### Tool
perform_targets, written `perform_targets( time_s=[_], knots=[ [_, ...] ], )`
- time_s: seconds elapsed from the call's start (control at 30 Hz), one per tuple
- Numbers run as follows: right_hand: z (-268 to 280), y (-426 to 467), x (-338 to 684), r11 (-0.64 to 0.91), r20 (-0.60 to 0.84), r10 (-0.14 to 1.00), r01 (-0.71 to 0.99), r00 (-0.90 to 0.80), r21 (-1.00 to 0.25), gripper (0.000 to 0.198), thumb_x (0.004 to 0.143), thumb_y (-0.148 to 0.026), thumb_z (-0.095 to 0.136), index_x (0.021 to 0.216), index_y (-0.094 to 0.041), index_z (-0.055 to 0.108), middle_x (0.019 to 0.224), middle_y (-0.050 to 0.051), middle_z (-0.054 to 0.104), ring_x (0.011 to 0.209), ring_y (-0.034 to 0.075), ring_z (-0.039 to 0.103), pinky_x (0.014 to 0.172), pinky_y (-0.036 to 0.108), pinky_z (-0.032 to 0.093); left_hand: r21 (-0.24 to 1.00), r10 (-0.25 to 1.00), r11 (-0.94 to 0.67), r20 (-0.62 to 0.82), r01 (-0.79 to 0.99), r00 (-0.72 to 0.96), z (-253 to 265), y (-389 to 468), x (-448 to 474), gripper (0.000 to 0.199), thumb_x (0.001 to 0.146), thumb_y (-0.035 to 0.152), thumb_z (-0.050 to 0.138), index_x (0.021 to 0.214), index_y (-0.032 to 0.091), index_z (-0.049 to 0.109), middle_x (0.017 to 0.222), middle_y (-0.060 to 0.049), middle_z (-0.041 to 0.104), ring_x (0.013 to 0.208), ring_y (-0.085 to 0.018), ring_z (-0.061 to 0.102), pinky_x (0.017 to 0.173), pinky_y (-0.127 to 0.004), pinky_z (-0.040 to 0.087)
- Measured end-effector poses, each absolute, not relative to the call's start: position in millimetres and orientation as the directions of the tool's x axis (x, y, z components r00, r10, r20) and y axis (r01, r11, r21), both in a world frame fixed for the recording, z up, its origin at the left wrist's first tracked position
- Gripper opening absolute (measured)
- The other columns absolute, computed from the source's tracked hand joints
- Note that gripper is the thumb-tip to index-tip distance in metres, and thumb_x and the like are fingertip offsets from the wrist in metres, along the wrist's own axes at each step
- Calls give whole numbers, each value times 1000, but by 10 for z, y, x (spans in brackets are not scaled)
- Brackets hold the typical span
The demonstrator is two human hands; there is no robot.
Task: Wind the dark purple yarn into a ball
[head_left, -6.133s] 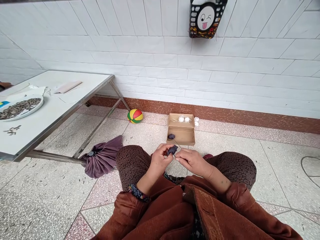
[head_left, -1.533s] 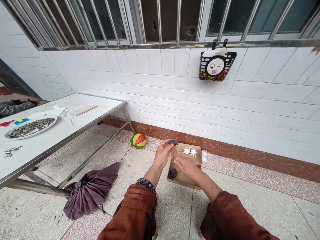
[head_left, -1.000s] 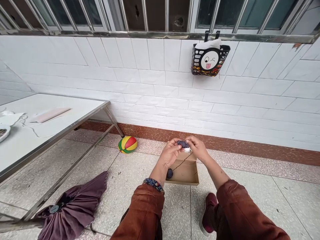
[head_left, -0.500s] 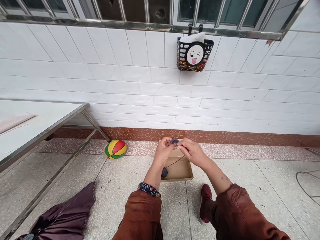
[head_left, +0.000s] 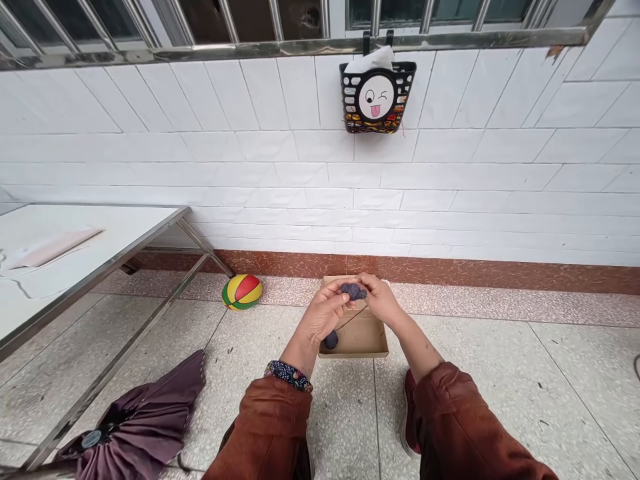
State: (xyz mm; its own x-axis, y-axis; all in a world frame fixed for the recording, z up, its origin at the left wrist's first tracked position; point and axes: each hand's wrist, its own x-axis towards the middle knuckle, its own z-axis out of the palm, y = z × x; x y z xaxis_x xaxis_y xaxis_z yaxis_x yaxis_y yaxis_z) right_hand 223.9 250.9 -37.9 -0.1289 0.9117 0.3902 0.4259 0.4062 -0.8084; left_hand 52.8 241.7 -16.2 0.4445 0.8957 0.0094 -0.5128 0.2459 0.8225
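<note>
Pinching a dark grey-purple yarn bundle (head_left: 353, 292) over the brown cardboard box (head_left: 370, 337), left hand (head_left: 321, 313) likely lets the dark strand (head_left: 353, 319) run free; right hand (head_left: 382, 302) touching, grip unclear.

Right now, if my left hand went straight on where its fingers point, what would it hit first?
Most likely your right hand, which is at the far end of the dark yarn piece your left hand holds. Depth is hard to judge from one view.
</note>
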Motion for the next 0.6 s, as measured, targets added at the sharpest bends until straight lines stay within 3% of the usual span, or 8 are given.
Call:
perform_targets(
  time_s=[0.13,0.4,0.5,0.6],
  knots=[
    [-498,2512,2155,404,354,914,508,-198,-761,15,88,-14,51,90,-20,65,82,2,68,77,19,61,70,29,45,825,926,222,-11,-520,377,-219,2461,490,35,66,24,90,98,18,78,101,-6,73,73,-11,61,73,-27,50],
    [-373,2365,2094,482,283,872,597,-400,-642,19,102,-26,51,95,-21,68,89,4,70,81,20,62,73,30,45,829,954,166,2,-534,301,-239,2540,284,33,68,21,88,98,16,75,103,-7,73,83,-14,64,79,-28,49],
    [-130,2255,2121,554,336,825,539,-454,-634,19,102,-27,52,90,-22,66,85,3,68,78,19,60,72,29,44,880,960,125,9,-458,279,-228,2562,273,33,68,20,87,98,17,74,99,-5,73,87,-15,64,82,-28,48],
    [122,2183,2173,569,411,813,409,-414,-713,20,102,-30,53,87,-21,64,81,2,66,74,16,59,70,27,44,930,952,72,43,-360,302,-203,2544,271,33,66,19,87,96,17,73,95,-4,72,87,-14,64,86,-28,47]
  ],
)
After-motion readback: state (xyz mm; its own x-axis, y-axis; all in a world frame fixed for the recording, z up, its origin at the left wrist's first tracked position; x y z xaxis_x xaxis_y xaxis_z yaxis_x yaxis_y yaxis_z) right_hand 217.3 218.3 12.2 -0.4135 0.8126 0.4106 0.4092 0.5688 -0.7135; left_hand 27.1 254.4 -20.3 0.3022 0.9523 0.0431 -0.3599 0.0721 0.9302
